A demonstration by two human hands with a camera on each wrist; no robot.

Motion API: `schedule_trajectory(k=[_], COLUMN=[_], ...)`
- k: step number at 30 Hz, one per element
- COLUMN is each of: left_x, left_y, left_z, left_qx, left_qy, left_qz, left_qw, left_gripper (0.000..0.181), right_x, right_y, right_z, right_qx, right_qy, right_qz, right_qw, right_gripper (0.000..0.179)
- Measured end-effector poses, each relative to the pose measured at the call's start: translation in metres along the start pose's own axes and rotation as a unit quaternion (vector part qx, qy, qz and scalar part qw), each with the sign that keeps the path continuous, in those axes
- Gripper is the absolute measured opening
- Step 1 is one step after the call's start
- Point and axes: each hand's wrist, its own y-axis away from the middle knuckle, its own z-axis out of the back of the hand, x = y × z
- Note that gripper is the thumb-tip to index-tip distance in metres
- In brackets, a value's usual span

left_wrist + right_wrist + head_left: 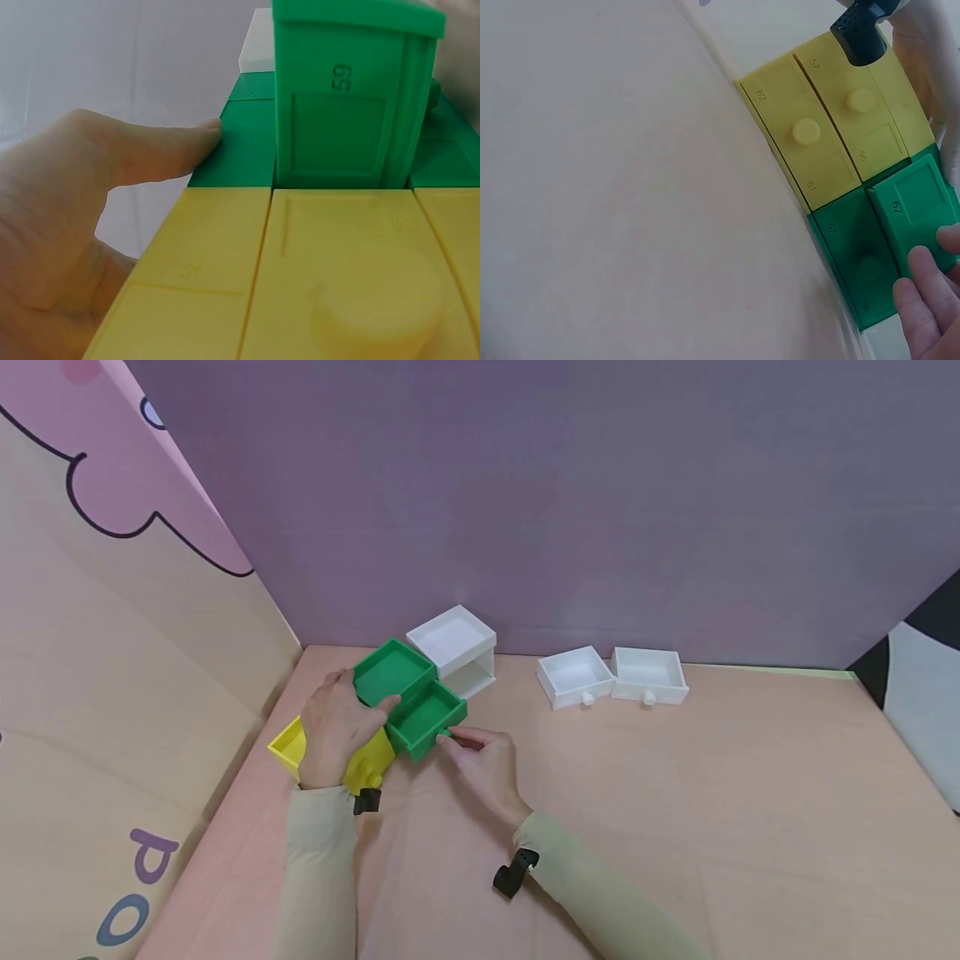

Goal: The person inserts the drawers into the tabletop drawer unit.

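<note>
A green drawer box (390, 670) stands beside a yellow drawer box (287, 745). One green drawer (423, 717) sticks out from its front; in the right wrist view its front panel (919, 196) stands proud of the neighbouring one. My right hand (487, 768) pinches the drawer's small knob between thumb and fingers. Reaching across the yellow box, my left hand (337, 727) holds the green box, its thumb (169, 150) against the green side in the left wrist view. The ends of the other left fingers are mostly hidden. Yellow fronts carry round knobs (806, 131).
Behind the green box is a white drawer box (452, 639) with an opening in its front. Two loose white drawers (574, 672) lie side by side farther right, near the purple back wall (570, 510). A printed panel (135, 652) rises along the left edge of the table.
</note>
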Motion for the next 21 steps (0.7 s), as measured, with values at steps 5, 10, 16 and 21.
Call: schedule_trajectory(k=[5,10,16,21], left_x=[-0.0008,-0.0010,-0.0006,0.0003], left_y=[0.0003,0.0000,-0.0007,0.0000], left_z=[0.0002,0.0000,0.0000,-0.0003], left_qx=[0.003,0.006,0.002,0.001], left_qy=[-0.001,-0.003,-0.005,-0.004], left_qz=[0.002,0.001,0.001,-0.001], left_qw=[1.0000,1.0000,1.0000,1.0000], left_gripper=[0.087,0.088,0.088,0.088], right_x=[0.0007,0.0016,0.0029,0.0032], right_y=[0.0001,0.0005,-0.0009,-0.0023], right_z=[0.0002,0.0050,0.0074,0.0041], right_qx=[0.015,0.031,0.030,0.021], right_qy=[0.000,0.019,0.070,0.088], right_qz=[-0.003,0.016,0.077,0.084], right_qw=[0.9999,0.9992,0.9941,0.9923], right_gripper=[0.021,0.020,0.020,0.018])
